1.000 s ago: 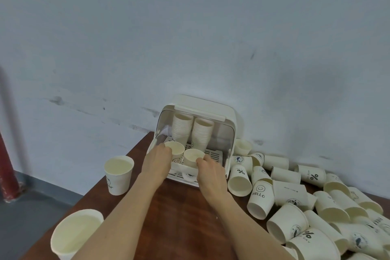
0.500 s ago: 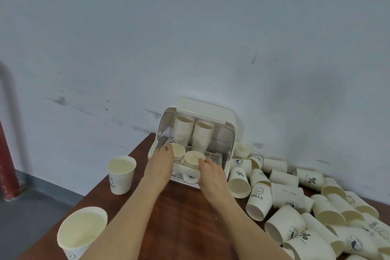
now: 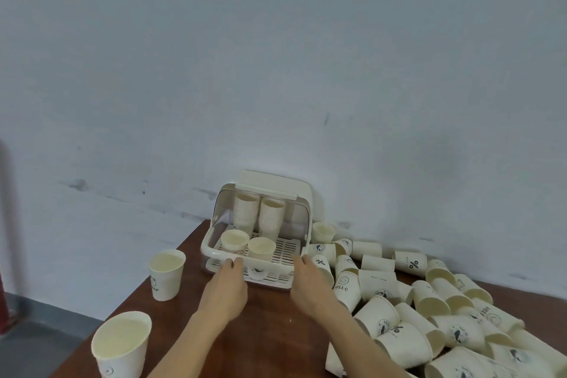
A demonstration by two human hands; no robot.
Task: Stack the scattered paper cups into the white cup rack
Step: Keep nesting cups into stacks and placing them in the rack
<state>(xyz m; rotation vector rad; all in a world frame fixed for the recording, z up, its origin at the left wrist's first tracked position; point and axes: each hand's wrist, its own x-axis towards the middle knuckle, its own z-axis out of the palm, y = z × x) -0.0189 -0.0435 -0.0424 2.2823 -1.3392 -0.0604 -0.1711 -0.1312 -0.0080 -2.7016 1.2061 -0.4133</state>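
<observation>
Your left hand (image 3: pixel 225 284) and right hand (image 3: pixel 308 282) have drawn back from the two front cups (image 3: pixel 234 241) in the white cup rack (image 3: pixel 211 250); both hands now sit empty at its front rim, fingers loosely curled; those cups stand placed before two tall stacks (image 3: pixel 245 212); many scattered paper cups (image 3: pixel 380 313) remain on the wooden table (image 3: pixel 270 331) to your right.

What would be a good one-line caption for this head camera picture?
Both hands, left and right, at the front of the white rack, two cups upright inside, loose cups piled on its right.
</observation>
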